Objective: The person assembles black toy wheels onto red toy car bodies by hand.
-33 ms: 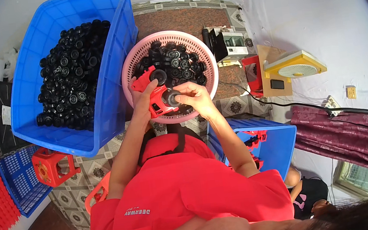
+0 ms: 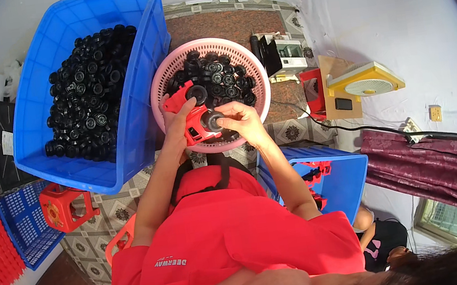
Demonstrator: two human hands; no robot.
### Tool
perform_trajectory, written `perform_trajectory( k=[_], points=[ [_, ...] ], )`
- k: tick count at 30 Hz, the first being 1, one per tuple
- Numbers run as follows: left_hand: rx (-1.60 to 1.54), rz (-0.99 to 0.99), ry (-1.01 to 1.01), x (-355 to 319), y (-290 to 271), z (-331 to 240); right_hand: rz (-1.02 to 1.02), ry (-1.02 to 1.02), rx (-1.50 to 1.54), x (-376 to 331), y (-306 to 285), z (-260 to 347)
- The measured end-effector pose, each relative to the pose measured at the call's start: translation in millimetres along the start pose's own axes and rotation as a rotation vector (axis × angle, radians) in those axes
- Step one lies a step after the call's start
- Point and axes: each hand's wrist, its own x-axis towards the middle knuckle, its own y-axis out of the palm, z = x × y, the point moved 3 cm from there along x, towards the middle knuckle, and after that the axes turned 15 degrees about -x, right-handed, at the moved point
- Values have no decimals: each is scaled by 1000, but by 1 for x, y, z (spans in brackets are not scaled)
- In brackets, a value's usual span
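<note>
Over the pink basket [image 2: 256, 69], my left hand [image 2: 177, 120] is closed round a red plastic toy vehicle body [image 2: 196, 128]. A black wheel [image 2: 197, 94] sits at the side of the body facing away from me, by my left thumb. My right hand [image 2: 242, 121] pinches a second black wheel [image 2: 212, 120] between thumb and fingers, against the right side of the body. Beneath both hands, many loose black wheels [image 2: 226, 78] fill the basket. My fingers partly hide the body, and its underside cannot be seen.
A large blue bin [image 2: 141, 96] of black wheels [image 2: 84, 98] stands left of the basket. At my right is another blue bin [image 2: 343, 182] with red parts. A red stool [image 2: 64, 207], a yellow-framed fan [image 2: 367, 81] and a black cable [image 2: 348, 128] are around. Another person [image 2: 389, 242] sits at lower right.
</note>
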Motion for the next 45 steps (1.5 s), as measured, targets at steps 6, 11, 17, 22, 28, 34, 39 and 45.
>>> perform_trajectory(
  k=[6,11,17,22,28,34,39,45],
  points=[
    [235,23,29,-12,17,-10,-78,41,-256,-6,1,-20],
    [36,99,-185,-17,13,-9,39,270,201,-12,9,-27],
    [395,240,-166,-56,10,-14,30,244,206,-17,19,-43],
    [343,227,-113,-56,-7,-2,172,204,160,-8,21,-55],
    [85,329,-65,-62,13,-41,185,-64,-146,-4,9,-5],
    [-528,403,-696,-60,-27,-37,381,-752,-985,10,29,77],
    [-238,544,-626,-64,-34,-41,117,-203,-522,130,-17,-20],
    [-390,355,-449,-42,-37,-22,-128,-146,-1284,215,-79,-162]
  ],
)
